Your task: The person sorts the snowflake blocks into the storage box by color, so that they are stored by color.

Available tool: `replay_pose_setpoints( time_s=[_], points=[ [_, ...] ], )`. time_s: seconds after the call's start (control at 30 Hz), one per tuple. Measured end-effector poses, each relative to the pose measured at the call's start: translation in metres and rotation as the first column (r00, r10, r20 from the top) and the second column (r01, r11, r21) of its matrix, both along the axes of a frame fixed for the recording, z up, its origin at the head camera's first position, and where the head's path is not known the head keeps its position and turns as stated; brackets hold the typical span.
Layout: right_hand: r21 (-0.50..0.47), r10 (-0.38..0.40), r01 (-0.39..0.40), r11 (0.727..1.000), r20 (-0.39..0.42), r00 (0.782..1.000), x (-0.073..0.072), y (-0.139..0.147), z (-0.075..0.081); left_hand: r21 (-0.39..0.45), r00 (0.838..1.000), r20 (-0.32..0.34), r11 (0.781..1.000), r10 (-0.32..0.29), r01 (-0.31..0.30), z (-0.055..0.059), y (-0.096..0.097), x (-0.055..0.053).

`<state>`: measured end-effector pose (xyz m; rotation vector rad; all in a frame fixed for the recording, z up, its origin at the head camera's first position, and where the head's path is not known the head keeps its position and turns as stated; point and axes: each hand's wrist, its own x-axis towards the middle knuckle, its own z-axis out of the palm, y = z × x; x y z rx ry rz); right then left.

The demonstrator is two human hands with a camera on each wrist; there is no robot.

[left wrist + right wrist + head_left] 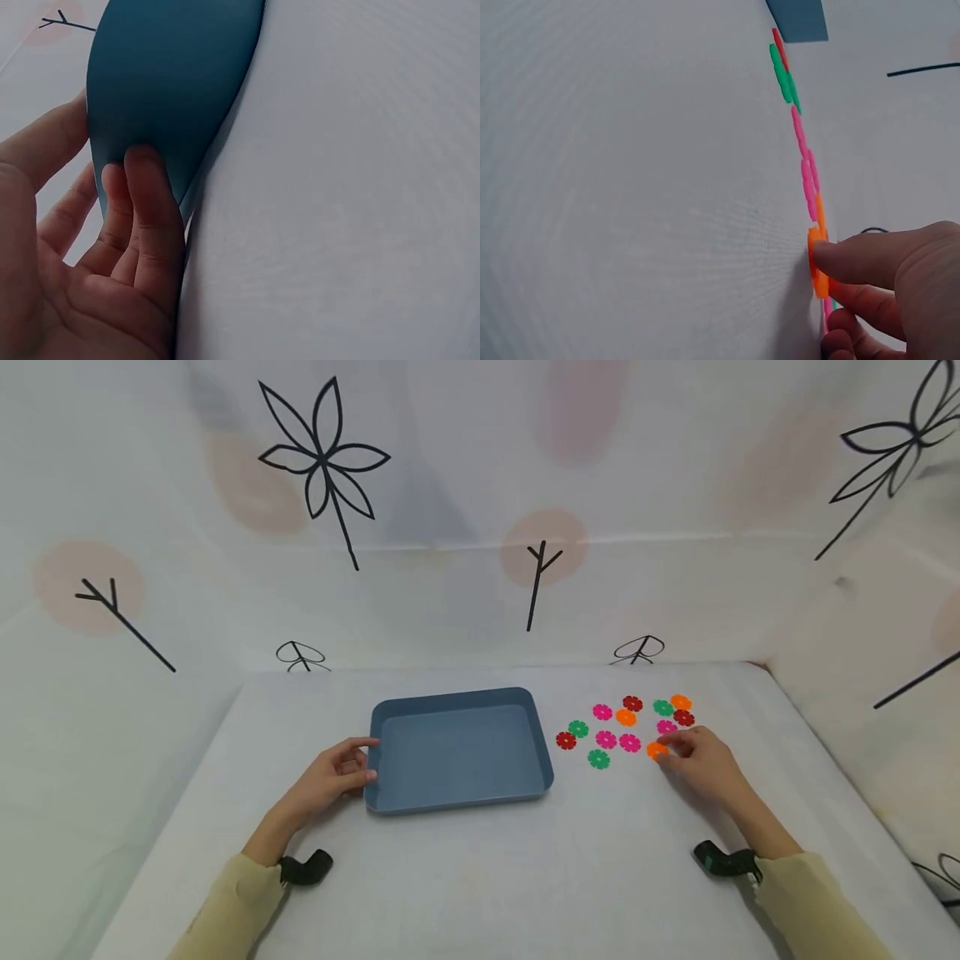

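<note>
A blue-grey rectangular tray (459, 806) lies on the white table with a bare inside. At its left end my left hand (336, 774) holds the rim, and in the left wrist view curled fingers (154, 195) press on the outer wall. To the right, my right hand (701, 763) pinches an orange flower-shaped disc (656, 751) between thumb and finger. The right wrist view has that orange disc (817, 262) on edge, with the thumb on its face. Several similar notched discs lie flat nearby, among them a pink disc (630, 743) and a green disc (598, 759).
Farther back lie another orange disc (681, 702) and a dark red disc (632, 703). A dark red disc (566, 741) lies close to the tray's right side. White cloth (450, 602) with drawn plants hangs behind the table. Black straps (306, 868) are on both wrists.
</note>
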<state>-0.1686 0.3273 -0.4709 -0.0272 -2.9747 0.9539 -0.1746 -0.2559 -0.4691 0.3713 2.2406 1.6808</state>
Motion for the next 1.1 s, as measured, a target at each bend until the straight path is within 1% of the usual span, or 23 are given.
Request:
replay_pose_setpoints(
  time_s=[0.1,0.3,0.5,0.7,0.93,1.1],
  points=[
    [0.002,0.005,-0.005,1.0,0.011,1.0,-0.001,0.0,0.002,0.018,1.0,-0.009,1.0,-0.001,0.001,-0.001,0.0,-0.001],
    [0.003,0.003,-0.003,1.0,0.017,1.0,0.0,0.0,0.003,0.039,0.999,-0.034,0.999,-0.032,0.034,-0.001,0.0,-0.002],
    [-0.027,-0.004,0.004,1.0,-0.01,1.0,0.002,-0.001,0.003,0.048,0.997,-0.064,0.998,-0.037,0.041,0.0,-0.001,-0.007],
    [-0.047,-0.026,0.026,0.999,-0.01,1.0,0.002,-0.002,0.006,0.047,0.997,-0.065,0.998,-0.035,0.038,0.001,-0.001,-0.008],
    [-0.06,-0.009,0.01,0.998,0.023,1.0,0.004,0.0,0.007,0.037,0.996,-0.082,0.998,-0.042,0.045,-0.004,-0.002,-0.006],
    [-0.066,-0.004,0.003,0.998,-0.007,1.0,0.005,-0.001,0.014,0.036,0.997,-0.069,0.998,-0.043,0.045,-0.006,-0.001,-0.006]
  ],
)
